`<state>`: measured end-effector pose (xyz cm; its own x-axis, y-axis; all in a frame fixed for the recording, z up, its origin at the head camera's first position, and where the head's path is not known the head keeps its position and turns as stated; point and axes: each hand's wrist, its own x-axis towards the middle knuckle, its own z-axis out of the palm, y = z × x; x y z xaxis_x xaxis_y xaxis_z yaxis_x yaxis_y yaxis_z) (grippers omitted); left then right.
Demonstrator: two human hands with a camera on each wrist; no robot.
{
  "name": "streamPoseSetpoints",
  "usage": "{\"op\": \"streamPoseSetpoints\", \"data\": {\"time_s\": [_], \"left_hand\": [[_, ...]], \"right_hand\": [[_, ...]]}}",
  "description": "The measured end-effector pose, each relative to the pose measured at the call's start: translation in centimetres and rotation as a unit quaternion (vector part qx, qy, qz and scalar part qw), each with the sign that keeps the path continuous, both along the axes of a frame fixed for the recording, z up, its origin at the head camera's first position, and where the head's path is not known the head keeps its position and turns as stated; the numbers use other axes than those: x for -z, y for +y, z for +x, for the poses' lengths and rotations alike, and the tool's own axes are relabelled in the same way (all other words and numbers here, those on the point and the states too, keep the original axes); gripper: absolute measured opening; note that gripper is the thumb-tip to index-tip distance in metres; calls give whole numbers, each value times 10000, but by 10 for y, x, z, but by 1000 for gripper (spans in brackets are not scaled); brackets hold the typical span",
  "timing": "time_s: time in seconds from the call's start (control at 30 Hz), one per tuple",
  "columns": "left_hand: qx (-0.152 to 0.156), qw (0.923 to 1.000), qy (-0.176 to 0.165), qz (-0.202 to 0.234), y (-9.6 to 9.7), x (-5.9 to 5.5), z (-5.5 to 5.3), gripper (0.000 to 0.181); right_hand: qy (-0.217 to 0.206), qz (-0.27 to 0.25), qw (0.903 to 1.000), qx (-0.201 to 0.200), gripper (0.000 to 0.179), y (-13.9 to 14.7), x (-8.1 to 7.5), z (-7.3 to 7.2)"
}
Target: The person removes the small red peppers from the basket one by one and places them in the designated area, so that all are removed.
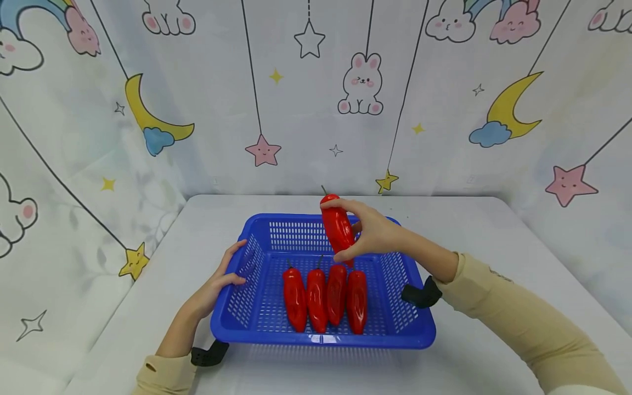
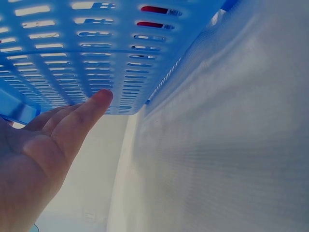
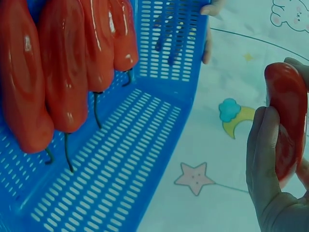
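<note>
Steadying the blue basket point(image 1: 276, 338) lightly from its left side seems best, while the held red pepper point(image 1: 338, 227), pinched firmly but not squeezed, should clear the rim and the four peppers point(image 1: 316, 299) lying side by side inside. The left hand point(image 1: 209, 291) laps its thumb over the rim, fingers outside. The right hand point(image 1: 375, 230) reaches in, grip narrowed round its stem-up pepper above the basket's far half.

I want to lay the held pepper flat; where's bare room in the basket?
In the blue basket, strips of bare floor lie left and right of the four red peppers, out to the side walls. Crowded: the middle, where those peppers lie close together.
</note>
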<state>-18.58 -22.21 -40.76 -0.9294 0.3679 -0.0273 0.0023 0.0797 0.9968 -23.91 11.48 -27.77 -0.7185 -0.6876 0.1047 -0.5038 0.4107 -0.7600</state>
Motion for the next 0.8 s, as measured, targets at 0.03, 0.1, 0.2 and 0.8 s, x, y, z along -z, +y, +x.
{"op": "streamPoseSetpoints", "data": {"time_s": [0.03,0.1,0.2,0.8], "left_hand": [[16,10000,6,3,0,0,0,75],[31,10000,17,8,1,-1,0,75],[30,10000,-13,38,1,-1,1,74],[-13,9999,-90,87,0,0,1,76]], "right_hand": [[3,8,10000,5,86,1,-1,0],[16,20,10000,6,86,4,-2,1],[47,31,10000,27,86,9,-3,1],[78,62,9994,322,89,37,-6,3]]}}
